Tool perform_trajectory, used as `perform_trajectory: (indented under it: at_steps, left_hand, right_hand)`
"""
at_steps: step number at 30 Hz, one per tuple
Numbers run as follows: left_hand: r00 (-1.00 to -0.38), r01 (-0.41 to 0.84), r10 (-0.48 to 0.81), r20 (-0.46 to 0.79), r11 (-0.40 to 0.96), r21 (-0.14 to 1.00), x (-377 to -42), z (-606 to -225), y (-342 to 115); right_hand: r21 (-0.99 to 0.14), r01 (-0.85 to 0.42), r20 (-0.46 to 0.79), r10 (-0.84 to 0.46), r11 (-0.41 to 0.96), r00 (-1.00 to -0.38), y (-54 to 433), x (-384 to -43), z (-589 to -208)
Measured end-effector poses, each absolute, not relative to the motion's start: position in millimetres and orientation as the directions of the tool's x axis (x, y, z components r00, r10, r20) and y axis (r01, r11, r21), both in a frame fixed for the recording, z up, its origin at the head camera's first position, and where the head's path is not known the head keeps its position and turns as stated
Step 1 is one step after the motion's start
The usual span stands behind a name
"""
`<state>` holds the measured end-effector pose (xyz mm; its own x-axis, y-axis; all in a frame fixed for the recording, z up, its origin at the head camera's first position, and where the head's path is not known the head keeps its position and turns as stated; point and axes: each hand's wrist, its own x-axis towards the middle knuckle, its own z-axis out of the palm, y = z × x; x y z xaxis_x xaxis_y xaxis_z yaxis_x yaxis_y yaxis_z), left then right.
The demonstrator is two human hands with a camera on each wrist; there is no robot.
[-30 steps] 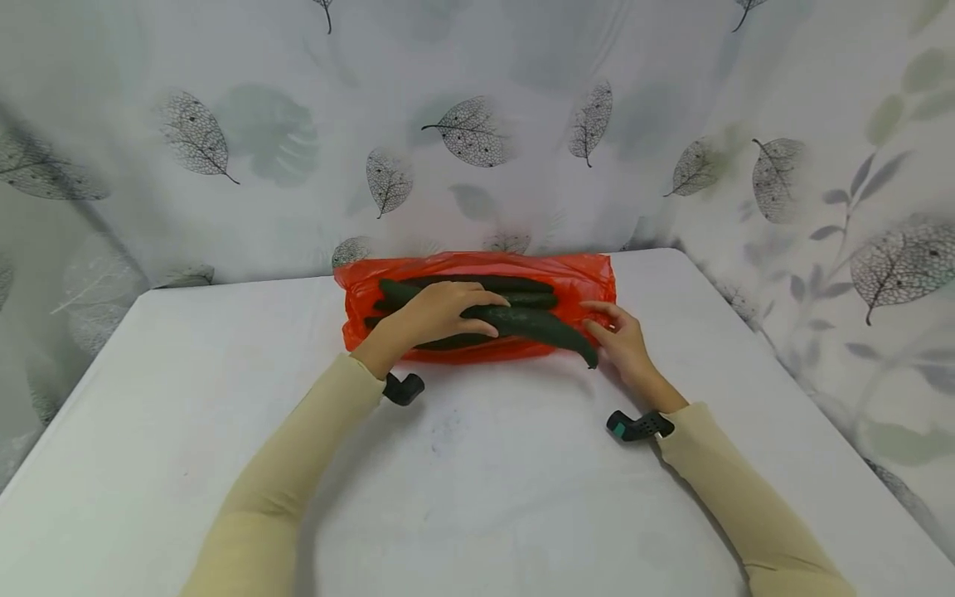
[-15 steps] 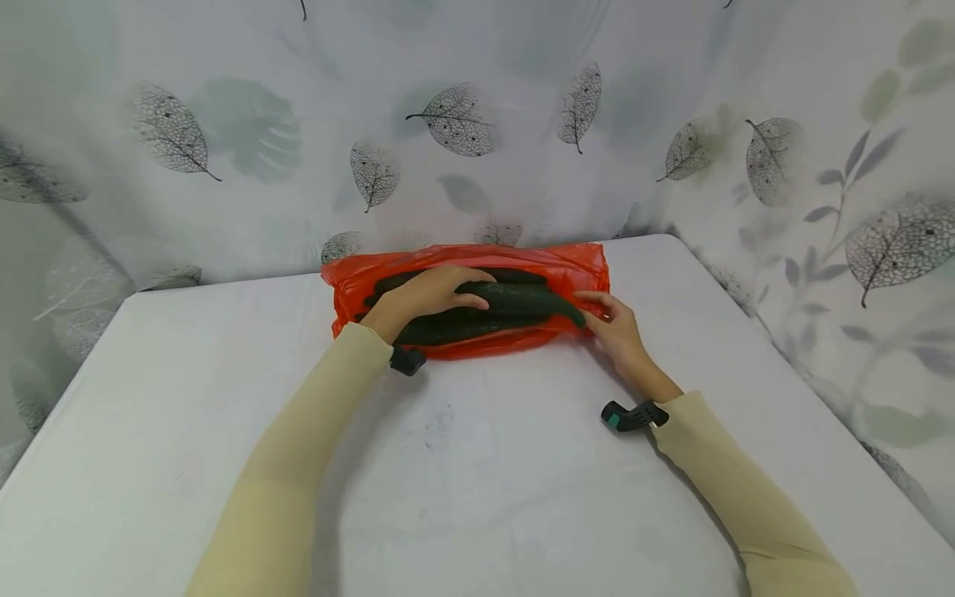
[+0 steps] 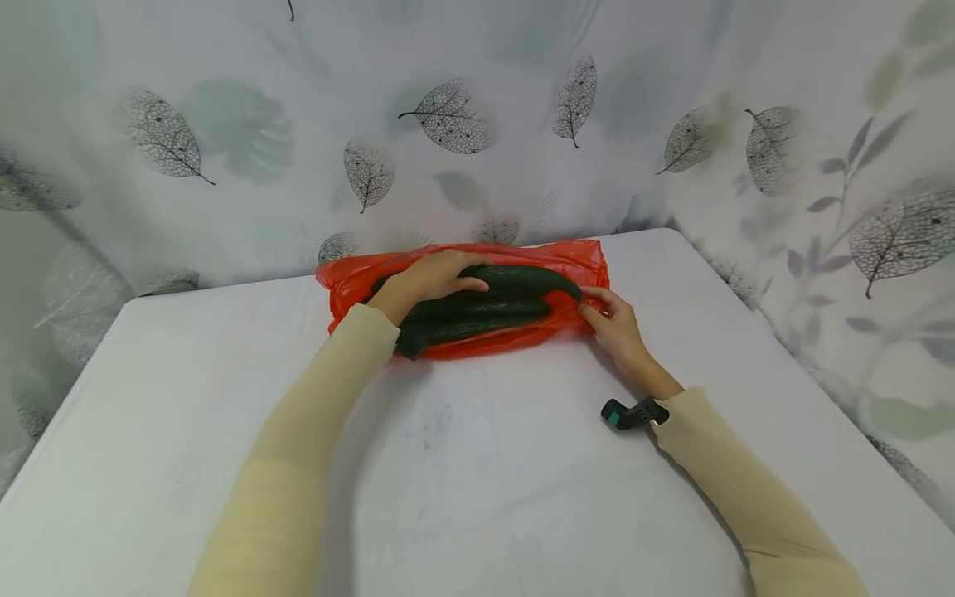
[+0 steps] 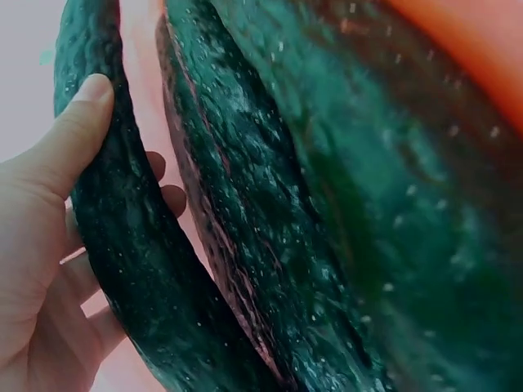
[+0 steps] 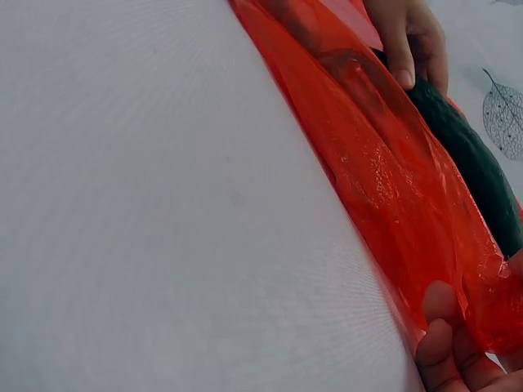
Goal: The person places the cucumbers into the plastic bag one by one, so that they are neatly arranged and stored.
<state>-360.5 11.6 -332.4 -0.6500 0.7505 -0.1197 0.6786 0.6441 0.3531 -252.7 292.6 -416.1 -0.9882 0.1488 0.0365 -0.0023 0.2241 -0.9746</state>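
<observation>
My left hand [image 3: 436, 276] grips a long dark green cucumber [image 3: 525, 280] from above, its thumb along one side and fingertips showing past the other in the left wrist view. The cucumber lies over a red plastic bag [image 3: 346, 272], at the bag's far side, with its curved end pointing right. Nearer me, other cucumbers [image 3: 477, 319] lie side by side in the bag. My right hand [image 3: 621, 332] is at the bag's right end, by the held cucumber's tip. In the right wrist view its fingers [image 5: 437, 343] pinch the bag's film; part of that hand is cut off.
A white-covered table [image 3: 477, 464] stretches in front of the bag and to both sides. Behind it hangs a leaf-patterned curtain [image 3: 283, 157], close to the table's back edge. A black wrist device [image 3: 634, 413] sits on the right wrist.
My left hand has moved the cucumber away from me, from across the bag's front to its far side, and its right end has swung back. The right hand stays at the bag's right end.
</observation>
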Motion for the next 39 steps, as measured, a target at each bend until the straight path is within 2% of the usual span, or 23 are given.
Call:
perform_trajectory:
  at_steps: [7, 14, 20, 27, 33, 39]
  left_hand:
    - [-0.688, 0.651, 0.71, -0.15, 0.695, 0.306, -368.6, -336.4, 16.3]
    - [-0.728, 0.631, 0.674, -0.121, 0.729, 0.266, -373.4, -335.1, 21.1]
    - [-0.757, 0.616, 0.643, -0.113, 0.761, 0.205, -379.7, -340.1, 22.9]
    - [-0.771, 0.61, 0.628, -0.104, 0.775, 0.165, -389.5, -331.1, 25.2]
    - [-0.784, 0.6, 0.612, -0.106, 0.79, 0.124, -396.2, -327.2, 24.6]
    - [-0.763, 0.634, 0.639, -0.094, 0.769, 0.076, -400.9, -338.6, 26.7]
  right_hand:
    - [-0.972, -0.003, 0.039, 0.152, 0.234, -0.988, 291.0, -251.3, -416.1]
    - [-0.968, -0.078, 0.119, 0.163, 0.24, -0.979, 292.4, -253.2, -413.3]
    - [-0.968, -0.092, 0.133, 0.167, 0.234, -0.977, 288.9, -251.6, -415.0]
    - [-0.965, -0.127, 0.178, 0.216, 0.231, -0.96, 287.0, -251.7, -413.3]
    - [-0.965, -0.214, 0.245, 0.223, 0.153, -0.944, 282.2, -252.5, -409.0]
    - [-0.952, -0.305, 0.302, 0.222, 0.019, -0.927, 278.1, -244.4, -413.9]
